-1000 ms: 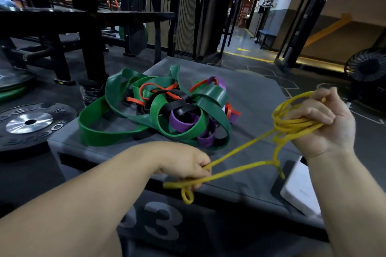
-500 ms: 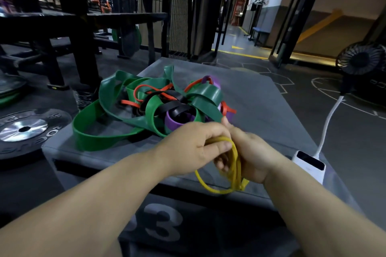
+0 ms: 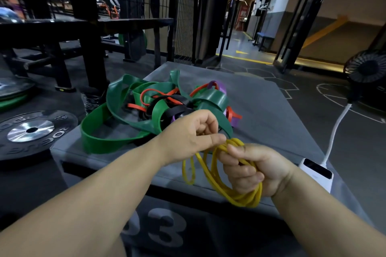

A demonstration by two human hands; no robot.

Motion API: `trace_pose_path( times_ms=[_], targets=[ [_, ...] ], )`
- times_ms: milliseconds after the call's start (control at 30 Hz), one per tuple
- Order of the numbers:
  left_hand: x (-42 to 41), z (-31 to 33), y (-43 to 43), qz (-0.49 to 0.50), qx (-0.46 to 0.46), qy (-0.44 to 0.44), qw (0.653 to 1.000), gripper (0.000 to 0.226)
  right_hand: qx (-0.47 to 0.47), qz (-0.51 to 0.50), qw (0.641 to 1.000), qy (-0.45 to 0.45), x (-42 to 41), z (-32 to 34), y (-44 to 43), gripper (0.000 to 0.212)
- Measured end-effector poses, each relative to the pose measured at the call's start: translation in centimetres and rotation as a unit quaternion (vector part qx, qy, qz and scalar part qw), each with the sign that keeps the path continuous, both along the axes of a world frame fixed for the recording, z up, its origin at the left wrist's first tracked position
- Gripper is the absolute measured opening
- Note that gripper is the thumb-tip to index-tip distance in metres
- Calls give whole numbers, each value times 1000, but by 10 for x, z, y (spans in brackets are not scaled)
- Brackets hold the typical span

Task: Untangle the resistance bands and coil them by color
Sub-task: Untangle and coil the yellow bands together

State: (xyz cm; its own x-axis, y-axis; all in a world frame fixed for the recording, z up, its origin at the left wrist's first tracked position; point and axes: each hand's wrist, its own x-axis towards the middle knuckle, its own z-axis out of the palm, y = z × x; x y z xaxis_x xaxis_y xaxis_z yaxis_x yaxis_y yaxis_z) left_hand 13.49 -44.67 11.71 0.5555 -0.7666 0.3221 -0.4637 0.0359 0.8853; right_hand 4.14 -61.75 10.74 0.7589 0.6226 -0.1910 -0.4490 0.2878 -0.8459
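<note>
The front face of the grey box [image 3: 261,100] carries large pale digits [image 3: 167,230]: a clear 3, with a half-hidden round digit to its left. Left of the box, the black weight plate [image 3: 62,123] bears raised lettering, partly readable as ROGUE.

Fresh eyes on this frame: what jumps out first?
The yellow band, coiled in loops, sits front and centre, gripped by the right hand, with the left hand pinching its top. Behind them a tangle of green, red, black and purple bands lies on the grey box.
</note>
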Motion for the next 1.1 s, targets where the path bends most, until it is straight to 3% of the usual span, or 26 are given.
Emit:
trace_pose_path(
  times_ms=[267, 433, 500, 633, 733, 833, 933, 1033, 1100],
  targets=[
    [4, -13, -7, 60, 41, -107, 992, 47, 23, 66, 997, -13, 1, -4, 4, 29],
    [2, -16, -11, 1, 9, -36, 999, 69, 126, 23, 990, -50, 1, 0, 7, 32],
    [4, -18, -11, -1, 34, -34, 999, 65, 191, -29, 979, -70, 1, 7, 3, 34],
    [11, -28, -8, 14, 192, -99, 976, 23, 297, -139, 938, -111, -4, 25, -18, 35],
    [8, -28, -9, 4, 165, -73, 984, 19, 346, -198, 913, -83, -7, 27, -37, 45],
    [7, -21, -11, 22, 115, -57, 992, 34, 370, -242, 893, -79, -5, 22, -55, 42],
    [6, -13, -7, -23, 80, -25, 996, 52, 378, -264, 883, -83, -6, 21, -66, 42],
    [4, -6, 1, -65, 139, -60, 986, 62, 375, -266, 884, -86, -9, 25, -74, 44],
    [5, -4, 5, -74, 192, -122, 971, 47, 367, -258, 890, -80, -11, 26, -77, 46]
  ],
)
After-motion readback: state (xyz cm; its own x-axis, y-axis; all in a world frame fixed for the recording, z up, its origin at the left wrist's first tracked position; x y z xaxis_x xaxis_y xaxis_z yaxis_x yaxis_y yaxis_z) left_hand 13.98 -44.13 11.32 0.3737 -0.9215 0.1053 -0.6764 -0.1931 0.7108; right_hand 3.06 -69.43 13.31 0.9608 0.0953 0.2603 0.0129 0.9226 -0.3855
